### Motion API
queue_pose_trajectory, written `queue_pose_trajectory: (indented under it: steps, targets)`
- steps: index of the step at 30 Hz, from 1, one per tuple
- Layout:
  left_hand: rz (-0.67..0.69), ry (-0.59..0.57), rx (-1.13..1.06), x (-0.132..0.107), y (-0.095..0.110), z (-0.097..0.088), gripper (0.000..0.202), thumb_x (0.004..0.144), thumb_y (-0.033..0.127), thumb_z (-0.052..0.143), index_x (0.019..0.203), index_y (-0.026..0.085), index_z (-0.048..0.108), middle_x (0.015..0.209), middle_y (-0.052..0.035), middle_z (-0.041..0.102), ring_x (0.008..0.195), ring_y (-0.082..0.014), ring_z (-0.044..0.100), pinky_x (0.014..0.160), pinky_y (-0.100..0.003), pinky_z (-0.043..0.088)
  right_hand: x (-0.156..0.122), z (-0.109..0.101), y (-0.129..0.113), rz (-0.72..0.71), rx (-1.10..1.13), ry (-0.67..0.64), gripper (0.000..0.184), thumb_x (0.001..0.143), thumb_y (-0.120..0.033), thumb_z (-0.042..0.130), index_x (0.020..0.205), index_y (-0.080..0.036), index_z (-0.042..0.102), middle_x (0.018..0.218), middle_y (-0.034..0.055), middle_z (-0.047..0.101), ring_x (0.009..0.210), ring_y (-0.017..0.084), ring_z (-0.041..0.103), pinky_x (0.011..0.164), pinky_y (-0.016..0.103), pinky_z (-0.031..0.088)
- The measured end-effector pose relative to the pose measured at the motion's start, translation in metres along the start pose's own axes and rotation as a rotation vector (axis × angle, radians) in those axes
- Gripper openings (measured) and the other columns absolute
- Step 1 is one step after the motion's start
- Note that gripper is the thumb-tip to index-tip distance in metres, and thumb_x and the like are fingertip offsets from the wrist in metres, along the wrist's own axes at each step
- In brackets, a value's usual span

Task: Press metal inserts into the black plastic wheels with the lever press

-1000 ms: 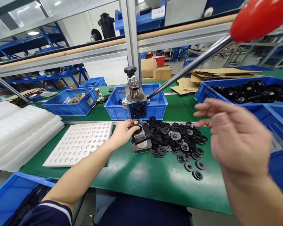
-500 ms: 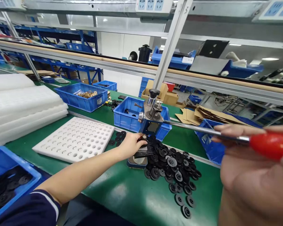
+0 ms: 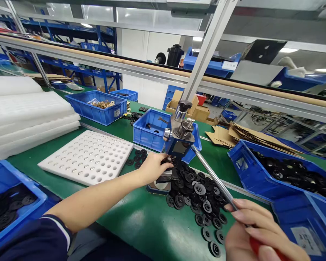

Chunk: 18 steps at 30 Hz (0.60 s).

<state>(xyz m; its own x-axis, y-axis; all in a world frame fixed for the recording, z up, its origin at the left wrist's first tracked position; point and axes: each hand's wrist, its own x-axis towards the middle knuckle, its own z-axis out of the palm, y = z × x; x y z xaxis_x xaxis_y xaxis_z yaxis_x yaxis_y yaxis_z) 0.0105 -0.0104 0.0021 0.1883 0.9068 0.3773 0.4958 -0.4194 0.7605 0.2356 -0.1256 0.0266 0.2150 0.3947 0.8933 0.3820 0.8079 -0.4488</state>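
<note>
A small blue hand press [image 3: 179, 145] stands on the green bench. My left hand [image 3: 153, 167] rests at its base, fingers pinched on a black part under the ram. My right hand [image 3: 256, 232] is closed around the red knob of the press's steel lever [image 3: 212, 177], which is swung down toward me. A heap of black plastic discs [image 3: 198, 197] lies just right of the press.
A white foam tray with holes [image 3: 88, 157] lies to the left, with stacked foam sheets [image 3: 21, 116] beyond. Blue bins stand around: brass parts [image 3: 97, 107], one behind the press [image 3: 149, 128], black discs at right [image 3: 285, 170] and near left [image 3: 8, 203].
My right hand reached up, took the red lever knob and pulled the lever down toward me. My left hand stayed at the press base. The camera view shifted.
</note>
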Motion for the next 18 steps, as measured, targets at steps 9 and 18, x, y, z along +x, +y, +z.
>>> queue_pose_trajectory:
  steps: [9, 18]
  targets:
    - [-0.038, 0.034, 0.029, -0.002, 0.008, -0.002, 0.004, 0.08, 0.017, 0.071, 0.082, 0.015, 0.075, 0.081, -0.0044, 0.076, 0.076, -0.019, 0.068, 0.075, -0.027, 0.051, -0.016, 0.007, -0.008, 0.063, -0.083, 0.078, 0.018, 0.089, -0.024, 0.051, 0.078, -0.018, 0.063, 0.086, 0.0091, 0.07, 0.092, 0.033, 0.069, 0.076, 0.058, 0.055]
    - [-0.014, 0.043, -0.02, -0.002, 0.005, -0.001, 0.003, 0.08, 0.017, 0.071, 0.083, 0.015, 0.072, 0.083, -0.0041, 0.075, 0.079, -0.0193, 0.068, 0.075, -0.026, 0.05, -0.041, 0.02, -0.003, 0.069, -0.168, 0.101, 0.021, 0.086, -0.024, 0.048, 0.087, -0.017, 0.068, 0.102, 0.0131, 0.071, 0.105, 0.04, 0.067, 0.075, 0.062, 0.057]
